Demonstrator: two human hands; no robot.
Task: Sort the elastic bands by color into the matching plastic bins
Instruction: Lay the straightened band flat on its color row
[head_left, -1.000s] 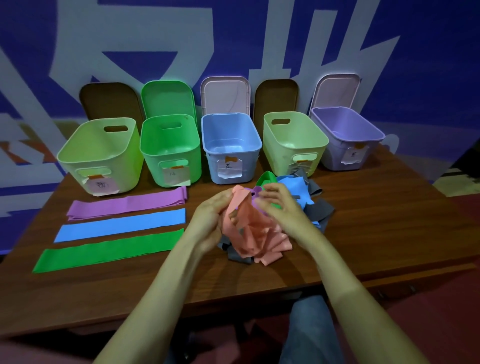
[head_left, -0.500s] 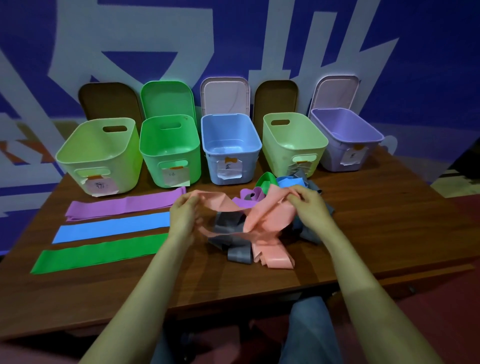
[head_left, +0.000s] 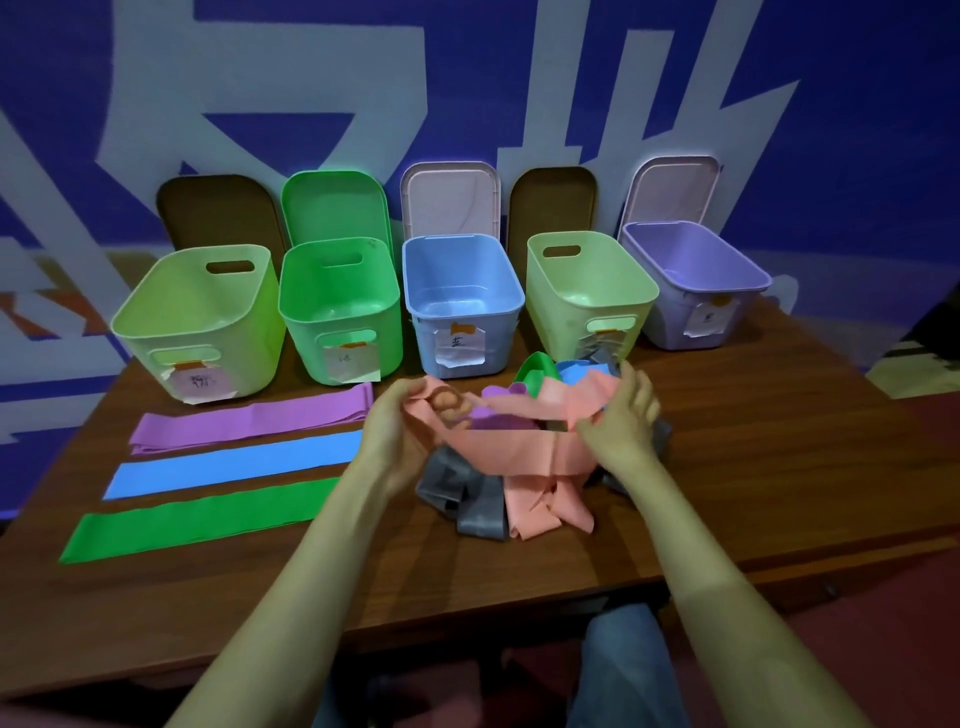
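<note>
Three bands lie flat in a row on the left of the table (head_left: 779, 467). The purple band (head_left: 249, 421) is at the back, the blue band (head_left: 234, 465) is in the middle, and the green band (head_left: 197, 525) is nearest the person.

Five bins stand in a line behind them. From the left they are a light green bin (head_left: 197, 317), a green bin (head_left: 337, 312), a blue bin (head_left: 462, 306), a second light green bin (head_left: 587, 296) and a purple bin (head_left: 691, 280). All five look empty. Each has a paper label, but the writing is too small to read.

In the middle, the left hand (head_left: 400, 421) pinches one end of a pink band (head_left: 519, 447). The band runs across to the right hand (head_left: 623, 421), which grips the other end with curled fingers. Under it sits a messy pile of bands (head_left: 467, 499) with grey, purple, green and blue ones in it.

The person seems to be pulling the pink band out of the pile and opening it up. No band is in a bin yet, so the sorting looks like it is near the start.

Next, the pink band needs a place to go. No bin is pink, so the labels would have to say where it belongs. The hands should lift it well clear, so it does not drag the grey bands along.
</note>
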